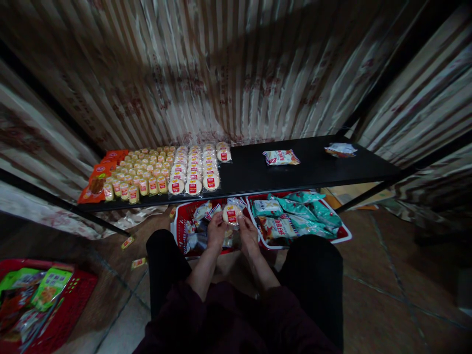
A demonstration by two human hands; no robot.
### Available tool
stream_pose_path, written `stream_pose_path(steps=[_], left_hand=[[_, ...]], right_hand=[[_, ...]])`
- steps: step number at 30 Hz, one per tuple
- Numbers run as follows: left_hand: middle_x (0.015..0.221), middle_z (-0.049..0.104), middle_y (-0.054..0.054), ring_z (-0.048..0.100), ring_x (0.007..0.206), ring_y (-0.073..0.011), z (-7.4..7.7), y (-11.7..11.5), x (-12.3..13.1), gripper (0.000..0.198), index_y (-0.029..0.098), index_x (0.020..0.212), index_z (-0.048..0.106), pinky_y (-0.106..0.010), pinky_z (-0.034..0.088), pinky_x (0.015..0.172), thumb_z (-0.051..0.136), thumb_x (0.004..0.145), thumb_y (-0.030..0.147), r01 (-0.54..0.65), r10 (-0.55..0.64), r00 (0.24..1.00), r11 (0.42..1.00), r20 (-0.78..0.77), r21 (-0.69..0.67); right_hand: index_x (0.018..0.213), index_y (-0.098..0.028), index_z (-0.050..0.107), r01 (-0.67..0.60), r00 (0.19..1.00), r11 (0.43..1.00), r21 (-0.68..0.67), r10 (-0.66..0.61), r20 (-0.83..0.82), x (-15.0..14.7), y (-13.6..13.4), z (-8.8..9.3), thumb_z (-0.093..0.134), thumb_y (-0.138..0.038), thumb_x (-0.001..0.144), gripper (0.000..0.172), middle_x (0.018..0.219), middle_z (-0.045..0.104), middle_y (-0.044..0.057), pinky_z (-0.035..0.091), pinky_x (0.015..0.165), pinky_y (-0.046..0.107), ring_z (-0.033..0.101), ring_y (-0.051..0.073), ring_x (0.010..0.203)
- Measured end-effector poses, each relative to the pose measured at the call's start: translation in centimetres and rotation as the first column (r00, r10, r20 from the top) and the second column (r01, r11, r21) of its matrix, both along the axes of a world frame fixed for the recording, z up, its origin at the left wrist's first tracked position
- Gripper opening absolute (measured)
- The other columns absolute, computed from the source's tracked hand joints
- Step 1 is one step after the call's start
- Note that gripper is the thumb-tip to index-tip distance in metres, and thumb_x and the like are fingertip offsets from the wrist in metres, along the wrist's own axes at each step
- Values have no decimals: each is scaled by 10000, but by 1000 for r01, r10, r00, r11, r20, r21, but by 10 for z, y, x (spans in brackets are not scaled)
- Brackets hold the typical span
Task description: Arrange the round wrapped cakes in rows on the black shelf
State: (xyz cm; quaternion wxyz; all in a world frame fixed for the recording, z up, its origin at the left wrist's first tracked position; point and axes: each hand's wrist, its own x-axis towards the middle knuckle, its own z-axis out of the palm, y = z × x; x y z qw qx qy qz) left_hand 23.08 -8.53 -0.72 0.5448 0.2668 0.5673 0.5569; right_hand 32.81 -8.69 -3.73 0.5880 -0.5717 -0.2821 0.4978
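A round wrapped snack cake [232, 214] with a red label is held between both hands, just below the front edge of a low black shelf [258, 172]. My left hand [216, 231] grips its left side with curled fingers. My right hand [248, 235] pinches its right side. Under the hands stands a red basket [179, 223] with more wrapped snacks. On the shelf's left part lie neat rows of the same round cakes [193, 169], small yellow snacks [143, 172] and orange packets [99, 179].
A second red basket [342, 231] at the right holds teal and red packets. Two loose packets [280, 157] [339, 150] lie on the shelf's right part. A third red basket [70, 305] stands at the lower left. Small snacks [128, 242] lie on the tiled floor. Striped curtains hang behind.
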Motion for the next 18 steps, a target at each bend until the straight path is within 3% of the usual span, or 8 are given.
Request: stream_pose_path(steps=[4, 8, 13, 18], left_hand=[[916, 684, -44, 630, 859, -157, 6, 5, 3, 365, 188, 969, 636, -311, 486, 830, 607, 631, 52, -1, 3, 999, 999, -39, 45], [898, 678, -35, 625, 820, -144, 12, 14, 6, 368, 194, 960, 630, -293, 486, 815, 553, 640, 28, 9, 4, 995, 993, -102, 121], [933, 665, -50, 612, 837, -147, 21, 30, 7, 326, 189, 932, 637, -305, 481, 827, 528, 665, 35, 28, 5, 984, 982, -177, 186], [916, 666, -51, 606, 841, -148, 33, 47, 8, 327, 181, 922, 643, -317, 472, 861, 510, 670, 19, 33, 11, 975, 980, -223, 194]], right_hand=[[1053, -159, 683, -10, 994, 999, 51, 4, 112, 7, 6, 8, 603, -580, 706, 552, 943, 720, 72, 514, 743, 321, 654, 212, 830], [1040, -133, 694, -8, 980, 999, 51, -3, 199, 12, 16, 20, 600, -587, 698, 576, 840, 715, 77, 491, 626, 299, 623, 193, 692], [1121, -151, 658, -27, 983, 999, 39, 19, 184, 14, 31, 35, 583, -578, 705, 601, 751, 687, 31, 426, 530, 257, 534, 134, 562], [1173, -150, 629, -65, 973, 997, 29, 57, 222, 19, 49, 43, 546, -570, 722, 622, 709, 678, 28, 427, 544, 268, 528, 148, 555]])
